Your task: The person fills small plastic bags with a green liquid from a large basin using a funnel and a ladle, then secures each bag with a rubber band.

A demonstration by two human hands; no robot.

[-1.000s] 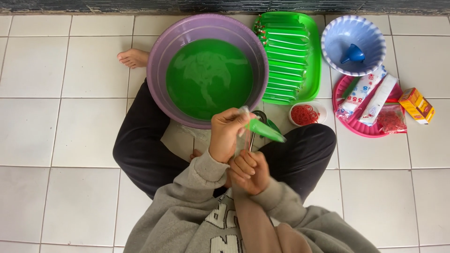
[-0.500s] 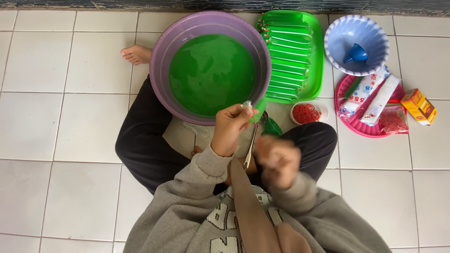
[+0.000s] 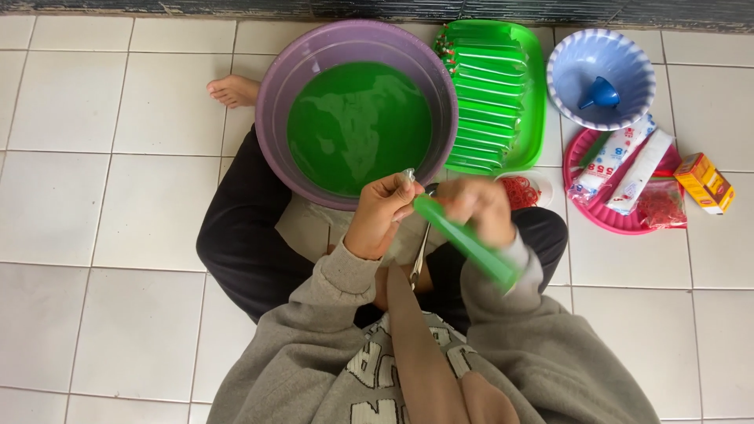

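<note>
The left hand (image 3: pixel 383 216) pinches the neck of a green liquid-filled plastic tube (image 3: pixel 467 242) over the lap, beside the purple basin (image 3: pixel 275 102); the right hand (image 3: pixel 479 208), blurred, closes around it; soft, sloshy, likely slippery; best held at the neck.

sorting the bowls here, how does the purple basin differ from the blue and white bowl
The purple basin is larger, plain-rimmed and filled with green liquid; the blue and white bowl is smaller, scallop-edged and holds only a blue funnel. The basin sits between the person's legs, the bowl off to the side. Both are round and stand on the tiled floor.
</note>
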